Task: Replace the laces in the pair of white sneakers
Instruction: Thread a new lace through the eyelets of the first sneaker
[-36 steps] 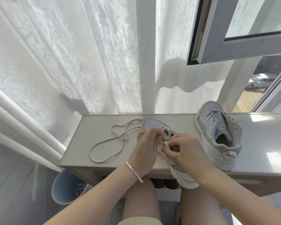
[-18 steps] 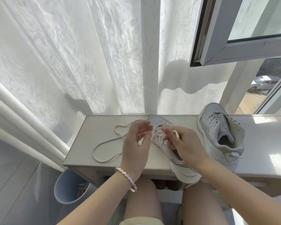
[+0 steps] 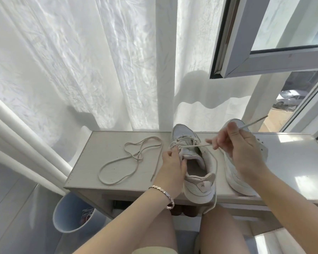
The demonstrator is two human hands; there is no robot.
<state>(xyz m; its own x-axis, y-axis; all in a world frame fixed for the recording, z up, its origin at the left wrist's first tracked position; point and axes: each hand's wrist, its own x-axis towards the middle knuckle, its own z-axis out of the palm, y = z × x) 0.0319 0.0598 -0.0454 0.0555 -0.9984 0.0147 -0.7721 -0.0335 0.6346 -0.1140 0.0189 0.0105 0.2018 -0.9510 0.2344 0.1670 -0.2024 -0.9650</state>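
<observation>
A white sneaker point(image 3: 200, 173) stands on the pale bench point(image 3: 117, 140), toe pointing away from me. My left hand point(image 3: 173, 162) grips its left collar beside the tongue. My right hand point(image 3: 237, 142) pinches a cream lace point(image 3: 195, 146) that runs taut from the eyelets to the right; its tip sticks out past my fingers toward the window. The lace's other end hangs down over the bench's front edge. The second sneaker point(image 3: 235, 178) lies behind my right hand, mostly hidden. A loose lace point(image 3: 128, 158) lies coiled to the left on the bench.
Sheer white curtains point(image 3: 99, 61) hang right behind the bench. An open window frame point(image 3: 246, 61) juts in at upper right. A pale blue bin point(image 3: 70, 215) stands on the floor below the bench's left end. My knees sit under the front edge.
My right hand has pulled the lace out to the right and upward, drawing it taut through the eyelets. My left hand dropped from the lacing onto the sneaker's collar.
</observation>
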